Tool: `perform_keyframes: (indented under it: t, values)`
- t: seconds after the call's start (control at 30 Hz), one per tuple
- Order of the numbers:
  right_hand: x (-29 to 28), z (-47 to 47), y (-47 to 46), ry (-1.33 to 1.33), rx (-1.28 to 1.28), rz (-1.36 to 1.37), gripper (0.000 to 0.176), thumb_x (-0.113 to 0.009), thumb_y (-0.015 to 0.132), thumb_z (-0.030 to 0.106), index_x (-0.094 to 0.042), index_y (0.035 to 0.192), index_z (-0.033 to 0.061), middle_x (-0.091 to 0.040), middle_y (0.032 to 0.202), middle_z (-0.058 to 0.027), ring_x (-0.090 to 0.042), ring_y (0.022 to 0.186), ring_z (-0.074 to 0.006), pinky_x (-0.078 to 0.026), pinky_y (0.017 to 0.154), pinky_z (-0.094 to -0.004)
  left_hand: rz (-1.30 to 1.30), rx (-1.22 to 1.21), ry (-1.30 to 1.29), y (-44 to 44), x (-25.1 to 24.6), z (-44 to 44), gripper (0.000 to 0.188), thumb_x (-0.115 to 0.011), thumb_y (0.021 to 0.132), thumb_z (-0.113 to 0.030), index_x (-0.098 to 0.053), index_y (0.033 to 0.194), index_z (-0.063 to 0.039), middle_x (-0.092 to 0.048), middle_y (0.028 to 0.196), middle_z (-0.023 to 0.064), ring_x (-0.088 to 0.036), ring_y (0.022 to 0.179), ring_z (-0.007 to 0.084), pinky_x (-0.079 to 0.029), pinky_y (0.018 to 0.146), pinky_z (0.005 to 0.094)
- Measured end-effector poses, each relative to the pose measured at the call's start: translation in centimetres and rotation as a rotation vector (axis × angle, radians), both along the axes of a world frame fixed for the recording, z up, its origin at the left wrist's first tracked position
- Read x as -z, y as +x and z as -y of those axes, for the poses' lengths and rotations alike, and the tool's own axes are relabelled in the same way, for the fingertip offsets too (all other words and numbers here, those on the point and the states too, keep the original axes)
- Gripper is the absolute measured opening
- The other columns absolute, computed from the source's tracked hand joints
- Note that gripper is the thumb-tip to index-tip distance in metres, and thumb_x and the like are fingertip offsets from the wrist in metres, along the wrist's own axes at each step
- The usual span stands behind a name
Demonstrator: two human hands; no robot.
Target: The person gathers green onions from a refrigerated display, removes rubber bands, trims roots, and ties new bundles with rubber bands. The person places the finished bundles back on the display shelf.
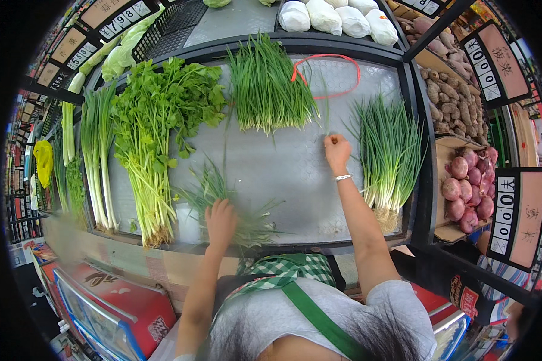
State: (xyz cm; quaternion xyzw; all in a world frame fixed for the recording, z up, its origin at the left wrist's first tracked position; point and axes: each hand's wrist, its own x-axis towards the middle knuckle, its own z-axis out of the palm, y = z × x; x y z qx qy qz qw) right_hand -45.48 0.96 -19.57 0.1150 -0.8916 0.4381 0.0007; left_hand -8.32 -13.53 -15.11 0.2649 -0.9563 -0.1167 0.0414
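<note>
My left hand (221, 221) is over a loose, tangled pile of green blades and trimmings (248, 230) at the front of the grey display surface (293, 180). Whether its fingers grip any of them is hidden. Further right, my right hand (338, 151) is raised with fingers pinched on a thin green blade (327, 106), which points away from me. Beyond both hands lies a thick bundle of garlic chives (273, 90), pale cut ends towards me. A red tie strap (359, 74) loops beside it. Scallions (388, 149) with roots on lie just right of my right hand.
Celery (151, 180) and large green onions (99, 180) lie on the left. A black frame (422, 149) edges the surface. Beyond its right side are red onions (469, 180) and taro (454, 99); white-wrapped produce (325, 18) sits at the back. A person's striped clothing (506, 270) shows lower right.
</note>
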Motion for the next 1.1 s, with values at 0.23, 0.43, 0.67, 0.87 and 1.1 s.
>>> perform_keyframes:
  t: [0.23, 0.43, 0.67, 0.87, 1.1]
  values:
    - [-3.0, 3.8, -3.2, -0.121, -0.059, -0.146, 0.017, -0.067, 0.080, 0.020, -0.066, 0.078, 0.0030, -0.066, 0.071, -0.0120, -0.064, 0.069, -0.0311, -0.049, 0.062, -0.0389, -0.173, 0.066, 0.145, -0.8, -0.4, 0.8, 0.034, -0.064, 0.069, -0.003, -0.061, 0.103, -0.002, -0.057, 0.118, 0.0168, -0.050, 0.115, 0.0377, -0.040, 0.097, 0.0476]
    - [-5.3, 6.5, -4.1, -0.029, -0.326, -0.205, 0.020, -0.065, 0.083, 0.025, -0.064, 0.081, 0.0049, -0.065, 0.078, -0.0138, -0.062, 0.071, -0.0347, -0.048, 0.062, -0.0435, -0.177, 0.126, 0.215, -3.3, 0.0, 0.4, 0.027, -0.065, 0.077, -0.002, -0.061, 0.103, -0.002, -0.056, 0.120, 0.0136, -0.050, 0.116, 0.0360, -0.042, 0.097, 0.0444]
    - [-2.9, 0.0, 5.1, 0.004, -0.339, -0.206, 0.014, -0.059, 0.083, 0.014, -0.059, 0.092, 0.0038, -0.060, 0.100, -0.0156, -0.057, 0.093, -0.0341, -0.048, 0.078, -0.0432, -0.083, 0.221, 0.263, -4.2, -1.2, -1.6, 0.032, -0.060, 0.079, -0.004, -0.059, 0.111, -0.003, -0.053, 0.126, 0.0158, -0.047, 0.120, 0.0386, -0.039, 0.099, 0.0459]
    - [-0.4, -12.9, 10.4, 0.453, -0.354, -0.362, 0.025, -0.058, 0.078, 0.007, -0.058, 0.102, -0.0002, -0.053, 0.117, -0.0154, -0.046, 0.118, -0.0334, -0.033, 0.107, -0.0443, 0.071, 0.303, 0.214, -1.2, 0.7, -2.6, 0.039, -0.062, 0.078, -0.008, -0.058, 0.116, -0.005, -0.047, 0.134, 0.0156, -0.040, 0.128, 0.0374, -0.034, 0.104, 0.0493]
    - [-2.1, -21.7, 9.1, 0.725, -0.529, -0.465, 0.009, -0.054, 0.077, 0.008, -0.057, 0.084, 0.0028, -0.056, 0.089, -0.0132, -0.054, 0.097, -0.0290, -0.033, 0.109, -0.0431, 0.138, 0.322, 0.207, -0.4, 0.8, -2.6, 0.038, -0.064, 0.077, -0.009, -0.059, 0.115, -0.004, -0.047, 0.134, 0.0154, -0.039, 0.129, 0.0364, -0.032, 0.106, 0.0496]
